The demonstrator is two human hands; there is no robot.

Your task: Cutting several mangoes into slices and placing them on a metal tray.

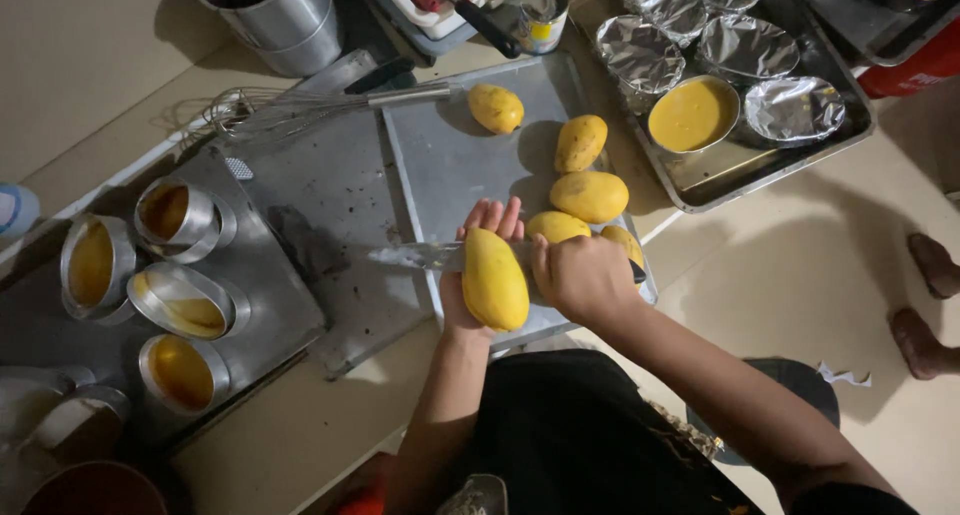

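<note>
- Counting the mangoes gives six: one mango [493,281] is cradled in the left hand [470,275], whose fingers are curled around it from below, and five loose mangoes [590,196] lie on a flat metal tray [450,165].
- One knife [415,257] is gripped in the closed right hand [580,278]; its blade is laid flat against the held mango's upper end.
- Four small round tins [182,372] with yellow filling are seen on a second tray [270,285] at the left, three of them tipped on their sides.
- One whisk [300,110] is laid across the top of the trays, near a steel bucket [283,15].
- At the upper right, a deep baking pan [720,175] is filled with one open tin of yellow batter [693,115] and at least five foil-covered tins [795,108].
- Everything is set on a pale tiled floor [100,55], under dim light.
- Two bare feet [925,305] of another person are seen at the right edge.
- The held mango is kept above the near edge of the mango tray, just beside the loose fruit.
- Open floor is left at the upper left and between the pan and the feet; the trays themselves are crowded edge to edge.
</note>
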